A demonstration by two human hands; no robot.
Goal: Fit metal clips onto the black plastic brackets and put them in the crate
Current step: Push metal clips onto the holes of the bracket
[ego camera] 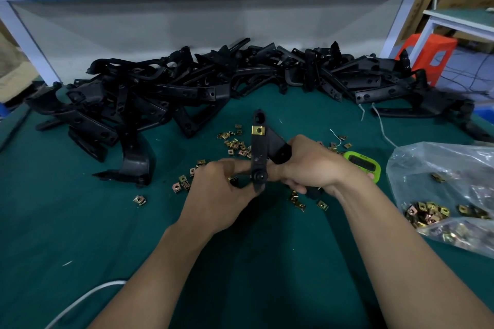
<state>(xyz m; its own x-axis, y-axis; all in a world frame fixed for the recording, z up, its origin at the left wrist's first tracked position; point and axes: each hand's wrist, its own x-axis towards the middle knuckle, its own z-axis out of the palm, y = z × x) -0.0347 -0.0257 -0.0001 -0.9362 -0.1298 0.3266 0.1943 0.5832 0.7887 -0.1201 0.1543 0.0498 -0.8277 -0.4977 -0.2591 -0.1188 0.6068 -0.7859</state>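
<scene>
Your right hand (307,165) grips the black plastic bracket (258,147), brass metal clip (258,130) fitted; left hand (222,192) pinches its lower end.

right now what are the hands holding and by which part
One bracket, at its lower end: the right hand grips its side arm, the left hand pinches it by the knob.

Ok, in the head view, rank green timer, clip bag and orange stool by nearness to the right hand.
1. Green timer, just beside the right hand.
2. Clip bag, farther right on the table.
3. Orange stool, far back right, beyond the table.
</scene>
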